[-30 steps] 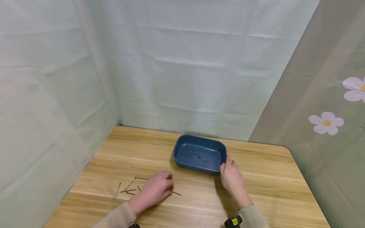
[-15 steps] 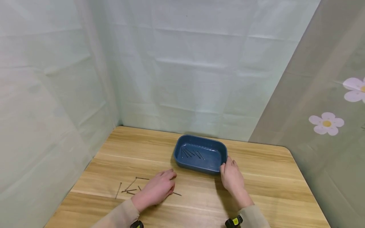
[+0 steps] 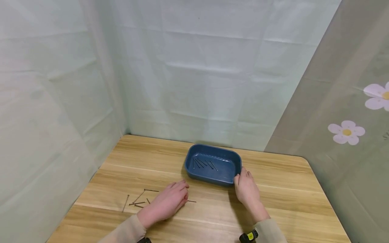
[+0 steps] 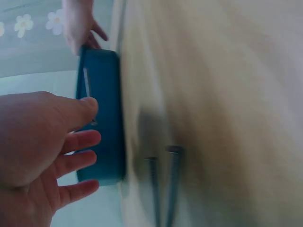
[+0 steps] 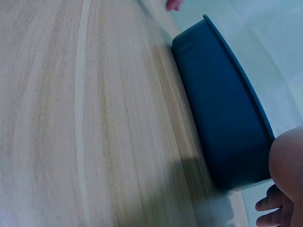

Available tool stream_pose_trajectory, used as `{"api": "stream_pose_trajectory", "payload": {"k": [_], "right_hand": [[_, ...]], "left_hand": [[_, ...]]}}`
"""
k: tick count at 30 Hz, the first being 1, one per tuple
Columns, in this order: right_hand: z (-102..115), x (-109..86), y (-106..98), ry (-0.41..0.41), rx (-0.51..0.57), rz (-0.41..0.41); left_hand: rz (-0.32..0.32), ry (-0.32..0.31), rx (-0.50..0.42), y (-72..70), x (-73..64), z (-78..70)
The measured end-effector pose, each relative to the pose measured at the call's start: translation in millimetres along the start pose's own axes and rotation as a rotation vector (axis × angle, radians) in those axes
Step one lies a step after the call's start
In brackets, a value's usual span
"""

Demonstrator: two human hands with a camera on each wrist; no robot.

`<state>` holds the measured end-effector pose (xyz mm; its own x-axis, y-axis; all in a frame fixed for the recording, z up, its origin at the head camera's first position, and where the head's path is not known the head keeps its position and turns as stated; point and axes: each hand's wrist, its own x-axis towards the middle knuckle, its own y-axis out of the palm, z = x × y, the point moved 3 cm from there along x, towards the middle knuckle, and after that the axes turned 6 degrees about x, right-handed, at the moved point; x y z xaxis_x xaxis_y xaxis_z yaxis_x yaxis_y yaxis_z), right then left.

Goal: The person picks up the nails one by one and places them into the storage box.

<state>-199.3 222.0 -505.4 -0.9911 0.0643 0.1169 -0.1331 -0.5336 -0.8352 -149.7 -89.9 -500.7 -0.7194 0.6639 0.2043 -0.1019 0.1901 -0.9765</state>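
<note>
My left hand (image 3: pixel 167 202) is over the table, left of and nearer than the blue tray (image 3: pixel 212 180). Between its thumb and index finger it pinches a nail (image 4: pixel 87 82), whose shaft (image 3: pixel 192 201) sticks out to the right in the head view. The other fingers are spread loosely in the left wrist view. My right hand (image 3: pixel 247 189) grips the tray's near right corner, thumb on the front side and fingers along the right end. Several dark nails (image 3: pixel 199 162) lie inside the tray, toward its left.
Several loose nails (image 3: pixel 126 203) lie on the wooden table (image 3: pixel 282 189) left of my left hand, some partly hidden behind it. A pale cloth (image 3: pixel 194 84) hangs behind the table, and more cloth hangs on both sides.
My left hand has lifted the nail a little, and its shaft has swung from slanting down to nearly level. My right hand and the tray stay in place.
</note>
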Motion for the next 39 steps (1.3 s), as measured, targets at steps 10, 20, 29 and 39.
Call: {"api": "stream_pose_trajectory", "payload": {"k": [10,20,29,39], "right_hand": [[0,0.9,1,0.004,0.011,-0.01],[-1,1.7,1,0.012,-0.001,-0.008],[2,1.7,0,0.028,0.0,0.01],[0,1.9,2,0.022,0.0,0.009]], "left_hand": [[-0.177,0.042,-0.05,-22.6,27.2,3.7],[-0.165,-0.002,-0.053,-25.6,87.4,15.1],[-0.005,-0.119,-0.102,-4.8,128.3,32.6],[0.175,-0.188,0.037,3.6,152.7,31.1]]}}
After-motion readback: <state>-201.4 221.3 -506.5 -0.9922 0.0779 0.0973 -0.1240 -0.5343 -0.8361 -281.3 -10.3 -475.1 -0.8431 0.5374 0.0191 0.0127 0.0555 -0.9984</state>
